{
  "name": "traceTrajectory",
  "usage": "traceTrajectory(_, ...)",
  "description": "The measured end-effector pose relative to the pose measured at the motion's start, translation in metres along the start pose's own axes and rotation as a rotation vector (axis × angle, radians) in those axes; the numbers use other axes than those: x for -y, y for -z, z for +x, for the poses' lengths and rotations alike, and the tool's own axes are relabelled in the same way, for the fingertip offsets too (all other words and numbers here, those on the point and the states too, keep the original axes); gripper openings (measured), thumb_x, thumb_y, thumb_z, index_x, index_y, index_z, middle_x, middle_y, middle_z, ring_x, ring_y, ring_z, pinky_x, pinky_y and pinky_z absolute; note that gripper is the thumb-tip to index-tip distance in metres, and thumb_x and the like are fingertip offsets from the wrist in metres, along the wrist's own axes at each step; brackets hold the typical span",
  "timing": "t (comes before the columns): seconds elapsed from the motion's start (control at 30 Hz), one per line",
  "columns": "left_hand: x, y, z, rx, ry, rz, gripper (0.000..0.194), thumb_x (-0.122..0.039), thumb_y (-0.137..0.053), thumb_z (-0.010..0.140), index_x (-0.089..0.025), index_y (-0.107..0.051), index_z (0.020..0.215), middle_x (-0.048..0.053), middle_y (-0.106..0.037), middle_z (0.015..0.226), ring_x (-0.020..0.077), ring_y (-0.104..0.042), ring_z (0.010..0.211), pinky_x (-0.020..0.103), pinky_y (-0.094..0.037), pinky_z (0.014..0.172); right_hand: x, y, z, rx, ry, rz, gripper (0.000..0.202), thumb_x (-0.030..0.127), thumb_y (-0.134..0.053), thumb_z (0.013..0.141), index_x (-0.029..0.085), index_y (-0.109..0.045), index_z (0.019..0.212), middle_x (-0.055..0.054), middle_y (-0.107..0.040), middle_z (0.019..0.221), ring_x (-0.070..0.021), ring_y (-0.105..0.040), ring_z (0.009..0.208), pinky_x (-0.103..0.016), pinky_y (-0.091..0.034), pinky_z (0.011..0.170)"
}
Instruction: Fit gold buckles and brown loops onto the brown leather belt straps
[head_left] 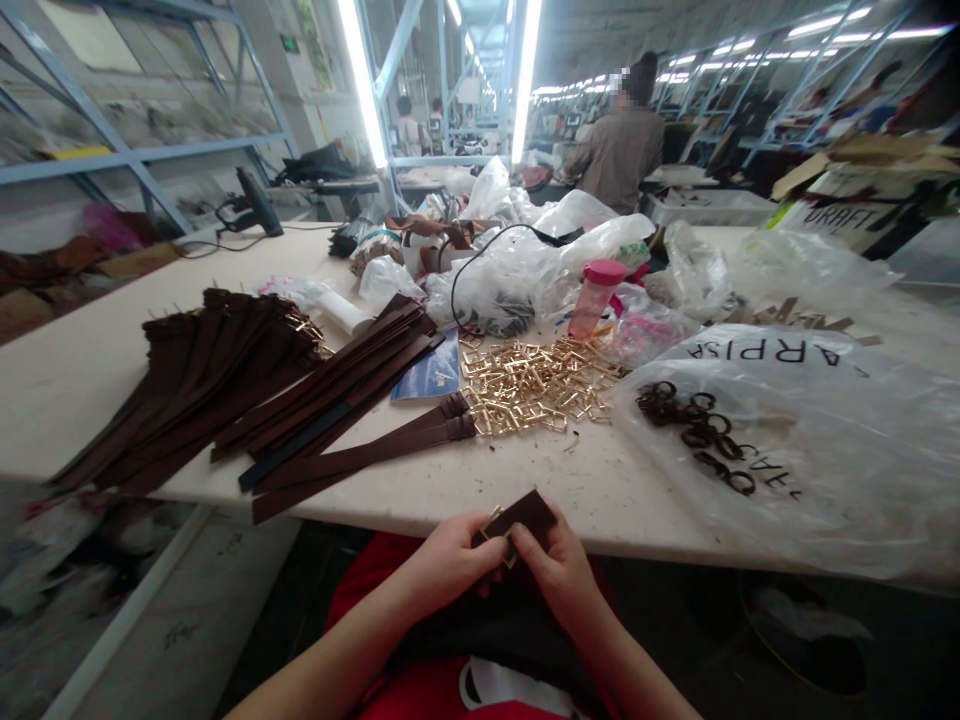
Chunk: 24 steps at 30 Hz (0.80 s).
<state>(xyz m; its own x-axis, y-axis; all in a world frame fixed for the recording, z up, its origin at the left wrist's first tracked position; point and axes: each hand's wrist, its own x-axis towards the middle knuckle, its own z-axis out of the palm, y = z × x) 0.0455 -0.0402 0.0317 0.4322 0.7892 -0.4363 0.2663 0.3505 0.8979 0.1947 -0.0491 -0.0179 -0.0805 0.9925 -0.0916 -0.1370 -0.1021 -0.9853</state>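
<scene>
At the table's front edge my two hands meet around a dark brown leather strap (531, 511) and a gold buckle (511, 551). My left hand (466, 548) pinches the buckle between thumb and fingers. The strap is gripped in my right hand (551, 550), its thumb pressed close to the buckle. How far the strap runs through the buckle is hidden by my fingers. Ahead lies a heap of loose gold buckles (536, 385). Left of it are a few brown straps with buckles (375, 445), a stack of plain straps (337, 375) and a fanned pile of straps (202, 380).
Brown leather loops (697, 430) lie on a clear plastic bag (840, 440) at right. Behind the buckles stand a pink-lidded jar (592, 300) and crumpled plastic bags (517, 270). A blue booklet (431, 370) lies beside the straps. A person (622, 140) stands beyond the table (420, 495).
</scene>
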Motion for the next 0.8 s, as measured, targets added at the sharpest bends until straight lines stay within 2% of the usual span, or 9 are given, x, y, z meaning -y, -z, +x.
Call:
traceTrajectory(0.13, -0.012, 0.003, -0.009, 0.112, -0.058, -0.007, 0.017, -0.030, -0.050, 0.078, -0.015, -0.054, 0.084, -0.001, -0.052, 0.071, 0.0088, -0.048, 0.060, 0.020, -0.043, 0.055, 0.006, -0.002, -0.002, 0.068, -0.169, 0.214, 0.027, 0.038, -0.060, 0.074, 0.018, -0.054, 0.092, -0.002, -0.063, 0.079, -0.0176, -0.059, 0.068, -0.031, -0.047, 0.064)
traceTrajectory(0.27, -0.011, 0.003, -0.010, 0.112, -0.042, -0.044, 0.020, -0.033, -0.052, 0.078, -0.014, -0.055, 0.084, -0.001, -0.052, 0.069, 0.0091, -0.048, 0.058, 0.020, -0.042, 0.054, 0.006, -0.003, -0.003, 0.125, -0.251, 0.318, 0.030, 0.041, -0.057, 0.076, 0.019, -0.052, 0.096, -0.002, -0.064, 0.078, -0.0157, -0.058, 0.057, -0.030, -0.047, 0.056)
traceTrajectory(0.33, -0.005, 0.002, -0.007, 0.087, -0.034, -0.067, 0.023, -0.037, -0.053, 0.077, -0.014, -0.055, 0.082, -0.002, -0.051, 0.066, 0.0089, -0.048, 0.055, 0.020, -0.041, 0.051, 0.003, -0.002, -0.003, 0.097, -0.206, 0.264, 0.030, 0.041, -0.057, 0.077, 0.020, -0.052, 0.098, -0.002, -0.064, 0.081, -0.0164, -0.059, 0.061, -0.030, -0.047, 0.057)
traceTrajectory(0.43, 0.002, 0.003, 0.001, 0.039, -0.023, -0.057, 0.028, -0.042, -0.051, 0.078, -0.014, -0.055, 0.079, -0.002, -0.051, 0.062, 0.0086, -0.046, 0.050, 0.019, -0.038, 0.047, -0.001, 0.000, -0.003, 0.013, -0.035, 0.053, 0.026, 0.036, -0.058, 0.077, 0.021, -0.054, 0.099, -0.003, -0.065, 0.086, -0.0188, -0.060, 0.074, -0.030, -0.047, 0.066)
traceTrajectory(0.53, 0.001, 0.004, 0.007, 0.012, -0.038, 0.008, 0.030, -0.044, -0.052, 0.076, -0.014, -0.054, 0.074, -0.002, -0.052, 0.061, 0.0090, -0.047, 0.050, 0.019, -0.037, 0.047, 0.000, 0.003, -0.005, 0.000, 0.092, -0.140, 0.021, 0.033, -0.054, 0.081, 0.022, -0.059, 0.098, -0.004, -0.065, 0.088, -0.0206, -0.060, 0.079, -0.030, -0.047, 0.070)
traceTrajectory(0.7, -0.005, 0.006, 0.015, 0.018, -0.068, 0.035, 0.027, -0.042, -0.049, 0.078, -0.015, -0.053, 0.080, -0.002, -0.053, 0.061, 0.0108, -0.049, 0.053, 0.021, -0.041, 0.051, 0.003, 0.003, -0.004, 0.045, 0.099, -0.182, 0.028, 0.033, -0.052, 0.082, 0.022, -0.058, 0.108, -0.004, -0.066, 0.087, -0.0201, -0.061, 0.074, -0.030, -0.049, 0.065)
traceTrajectory(0.8, -0.003, 0.006, 0.019, -0.123, -0.104, 0.178, 0.023, -0.038, -0.052, 0.077, -0.016, -0.053, 0.084, 0.002, -0.061, 0.073, 0.0160, -0.056, 0.065, 0.024, -0.044, 0.060, 0.005, 0.000, 0.004, -0.026, 0.112, -0.121, 0.025, 0.033, -0.055, 0.080, 0.021, -0.061, 0.100, -0.005, -0.066, 0.092, -0.0213, -0.061, 0.083, -0.033, -0.048, 0.074)
